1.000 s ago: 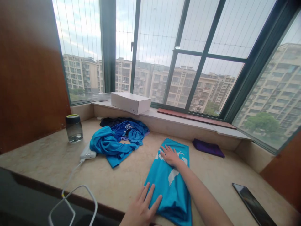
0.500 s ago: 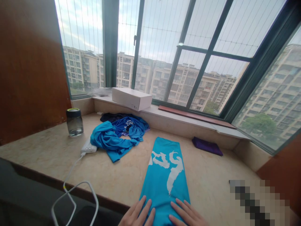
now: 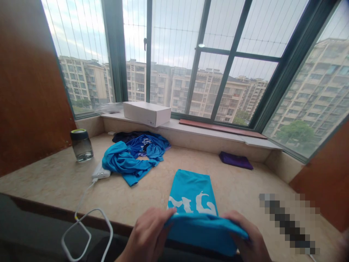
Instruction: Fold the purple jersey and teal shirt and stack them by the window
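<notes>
A: Turquoise folded shirt with white print (image 3: 192,196), where?
B: On beige stone sill (image 3: 54,182), long axis running away from body. Near hem lifted, left hand (image 3: 148,234) and right hand (image 3: 249,242) both pinched on it, equally near.

Only the 2 hands show, both at the bottom edge of the head view. The left hand (image 3: 145,238) is bare: no glove, no ring, no watch or band at the wrist, and no sleeve reaches into view. Its knuckles and the backs of the fingers (image 3: 160,218) face the camera; the nails are hidden. The right hand (image 3: 249,240) is bare as well, with no ring or strap to be seen, and its wrist is cut off by the frame, so any sleeve lies out of sight. Its fingers are rounded at the knuckles. Nothing more of either arm appears.
</notes>
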The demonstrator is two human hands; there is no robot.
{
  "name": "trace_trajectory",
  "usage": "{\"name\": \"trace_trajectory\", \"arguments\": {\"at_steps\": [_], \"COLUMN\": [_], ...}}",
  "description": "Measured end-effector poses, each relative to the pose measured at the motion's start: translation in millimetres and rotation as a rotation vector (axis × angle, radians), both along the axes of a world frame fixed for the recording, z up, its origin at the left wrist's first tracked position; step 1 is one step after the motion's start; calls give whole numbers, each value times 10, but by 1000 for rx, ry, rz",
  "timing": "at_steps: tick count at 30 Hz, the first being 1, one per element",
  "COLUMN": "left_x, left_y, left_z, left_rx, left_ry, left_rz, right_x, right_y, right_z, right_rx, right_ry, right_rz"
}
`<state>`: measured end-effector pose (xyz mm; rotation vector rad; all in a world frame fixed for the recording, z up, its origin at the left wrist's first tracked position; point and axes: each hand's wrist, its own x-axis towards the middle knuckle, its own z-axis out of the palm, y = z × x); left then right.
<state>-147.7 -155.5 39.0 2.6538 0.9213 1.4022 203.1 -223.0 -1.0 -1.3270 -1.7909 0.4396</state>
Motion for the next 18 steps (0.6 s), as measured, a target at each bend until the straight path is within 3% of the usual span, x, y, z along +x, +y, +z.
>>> {"name": "trace_trajectory", "arguments": {"at_steps": [2,4,6,8,10,14,18], "left_x": [178,367,517,607,647,682,699], "left_y": [363,782,1142,1361,1435,1383,1307], "left_z": [152,249,250,156,3,-280,-322], "left_rx": [-154,-269,-301,-309,-319,-367,-422], "left_ry": [9,46,106,210,332,549,618], "left_rz": [70,185,246,189,66,-117,-127], "right_x": [-94,-150,-161,-149,-146,-204,-250], "right_y": [389,826,1189,1405,1467,1312,1003], "right_z": [289,457,469,352,169,-113,-25], "right_rx": [-45,-106,-151,-157,-123,-122,-140], "right_ry": [67,35,-116,-340,-500,-569,-566], "right_rz": [-108,-122,-173,-256,-271,-78,41]}}
